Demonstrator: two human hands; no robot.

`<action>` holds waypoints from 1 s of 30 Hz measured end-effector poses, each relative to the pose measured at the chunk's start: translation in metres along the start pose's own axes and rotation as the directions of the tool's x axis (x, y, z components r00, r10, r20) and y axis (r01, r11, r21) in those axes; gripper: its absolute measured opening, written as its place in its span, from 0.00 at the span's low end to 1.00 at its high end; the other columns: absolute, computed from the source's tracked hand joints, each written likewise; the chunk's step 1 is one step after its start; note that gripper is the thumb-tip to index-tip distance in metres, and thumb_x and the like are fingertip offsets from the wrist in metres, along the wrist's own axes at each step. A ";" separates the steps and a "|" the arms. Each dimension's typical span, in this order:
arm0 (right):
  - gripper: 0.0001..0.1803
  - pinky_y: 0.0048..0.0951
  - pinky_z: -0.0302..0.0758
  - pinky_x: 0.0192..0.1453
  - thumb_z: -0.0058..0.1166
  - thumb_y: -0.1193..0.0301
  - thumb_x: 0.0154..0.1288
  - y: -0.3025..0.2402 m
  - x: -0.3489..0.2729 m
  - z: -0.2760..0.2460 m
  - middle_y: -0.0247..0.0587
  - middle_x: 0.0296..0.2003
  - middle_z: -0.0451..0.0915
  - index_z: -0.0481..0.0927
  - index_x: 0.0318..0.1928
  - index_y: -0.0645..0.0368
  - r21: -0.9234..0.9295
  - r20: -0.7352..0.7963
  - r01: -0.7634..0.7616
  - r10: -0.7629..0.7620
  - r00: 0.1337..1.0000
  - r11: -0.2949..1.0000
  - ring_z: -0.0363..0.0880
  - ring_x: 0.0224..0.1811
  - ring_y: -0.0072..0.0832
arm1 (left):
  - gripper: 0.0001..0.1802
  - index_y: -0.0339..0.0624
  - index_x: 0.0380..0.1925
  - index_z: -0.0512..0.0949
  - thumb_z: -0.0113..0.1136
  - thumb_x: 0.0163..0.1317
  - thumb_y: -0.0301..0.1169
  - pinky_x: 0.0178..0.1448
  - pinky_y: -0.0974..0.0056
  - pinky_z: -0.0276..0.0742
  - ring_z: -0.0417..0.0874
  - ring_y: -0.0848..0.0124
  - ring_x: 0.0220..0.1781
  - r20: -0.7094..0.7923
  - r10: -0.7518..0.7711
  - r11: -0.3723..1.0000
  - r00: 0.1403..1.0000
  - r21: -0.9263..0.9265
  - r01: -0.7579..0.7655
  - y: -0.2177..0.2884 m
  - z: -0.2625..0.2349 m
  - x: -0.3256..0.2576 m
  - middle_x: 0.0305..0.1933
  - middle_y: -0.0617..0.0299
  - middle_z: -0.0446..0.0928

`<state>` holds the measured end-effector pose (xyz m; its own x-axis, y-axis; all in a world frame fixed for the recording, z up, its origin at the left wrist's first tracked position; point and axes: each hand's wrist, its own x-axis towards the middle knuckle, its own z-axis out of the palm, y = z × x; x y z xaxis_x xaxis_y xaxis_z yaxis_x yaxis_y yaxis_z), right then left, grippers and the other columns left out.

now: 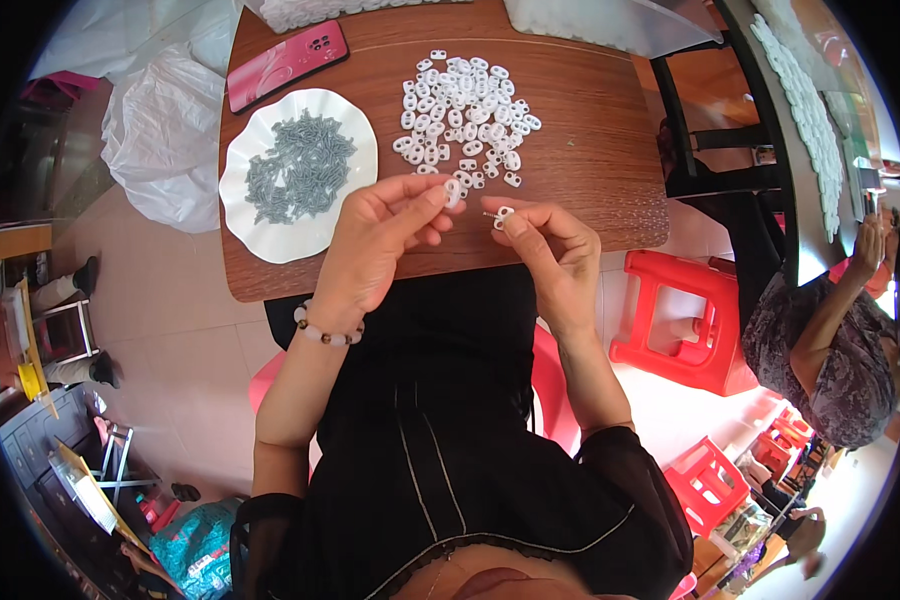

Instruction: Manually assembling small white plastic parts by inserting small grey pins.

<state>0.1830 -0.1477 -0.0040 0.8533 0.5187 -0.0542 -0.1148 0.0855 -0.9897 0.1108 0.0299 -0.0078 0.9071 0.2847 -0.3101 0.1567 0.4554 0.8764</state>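
My left hand pinches a small white oval two-hole piece, which looks like a cord lock part, between thumb and fingertips. Close by on the right, my right hand grips another small white two-holed piece with thumb and forefinger. A thin metal spring juts leftward from that piece. The two held pieces are apart, over the table's near edge. Just beyond them lies a loose heap of white two-hole pieces. Left of my hands, small grey springs fill the middle of a white wavy-rimmed plate.
A pink phone lies behind the plate on the brown table. At the back stands a translucent bin. White plastic bags hang at the left. Red stools and another person are at the right.
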 end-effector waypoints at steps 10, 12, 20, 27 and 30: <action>0.06 0.19 0.75 0.45 0.52 0.79 0.67 -0.003 -0.007 0.020 0.50 0.45 0.82 0.77 0.31 0.68 0.150 0.157 -0.026 0.003 0.988 0.988 0.77 0.40 0.17 | 0.14 0.33 0.48 0.78 0.59 0.65 0.30 0.38 0.76 0.75 0.79 0.80 0.34 0.064 -0.109 0.969 0.992 -0.216 0.120 -0.011 -0.009 -0.028 0.38 0.59 0.82; 0.07 0.18 0.76 0.43 0.52 0.79 0.67 -0.003 -0.008 0.021 0.49 0.45 0.82 0.76 0.30 0.67 0.124 0.148 -0.042 0.024 0.989 0.991 0.77 0.38 0.16 | 0.14 0.33 0.48 0.78 0.59 0.65 0.30 0.38 0.76 0.75 0.79 0.80 0.34 0.057 -0.099 0.973 0.993 -0.201 0.109 -0.012 -0.009 -0.029 0.38 0.59 0.82; 0.06 0.19 0.77 0.40 0.52 0.79 0.66 -0.001 -0.011 0.024 0.50 0.44 0.82 0.76 0.30 0.68 0.096 0.124 -0.012 0.000 0.992 0.995 0.79 0.36 0.17 | 0.14 0.33 0.47 0.78 0.59 0.65 0.30 0.38 0.75 0.75 0.79 0.79 0.34 0.044 -0.075 0.981 0.996 -0.173 0.082 -0.012 -0.008 -0.034 0.37 0.59 0.82; 0.06 0.22 0.80 0.42 0.52 0.79 0.66 -0.001 -0.011 0.025 0.52 0.44 0.82 0.76 0.30 0.69 0.106 0.127 -0.009 -0.005 0.992 0.994 0.82 0.37 0.22 | 0.13 0.33 0.47 0.78 0.59 0.65 0.29 0.38 0.75 0.75 0.79 0.78 0.34 0.042 -0.070 0.983 0.997 -0.166 0.076 -0.013 -0.008 -0.035 0.38 0.59 0.82; 0.06 0.23 0.81 0.43 0.52 0.79 0.66 -0.001 -0.011 0.025 0.52 0.44 0.82 0.76 0.30 0.69 0.097 0.134 -0.004 -0.009 0.991 0.995 0.83 0.37 0.25 | 0.13 0.33 0.47 0.78 0.59 0.65 0.29 0.38 0.75 0.75 0.79 0.78 0.34 0.046 -0.060 0.986 0.997 -0.153 0.066 -0.013 -0.008 -0.036 0.38 0.59 0.82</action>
<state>0.1608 -0.1327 0.0012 0.7785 0.6271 -0.0273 -0.1675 0.1656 -0.9719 0.0731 0.0208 -0.0116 0.9131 0.2181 -0.3446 0.1546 0.5967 0.7874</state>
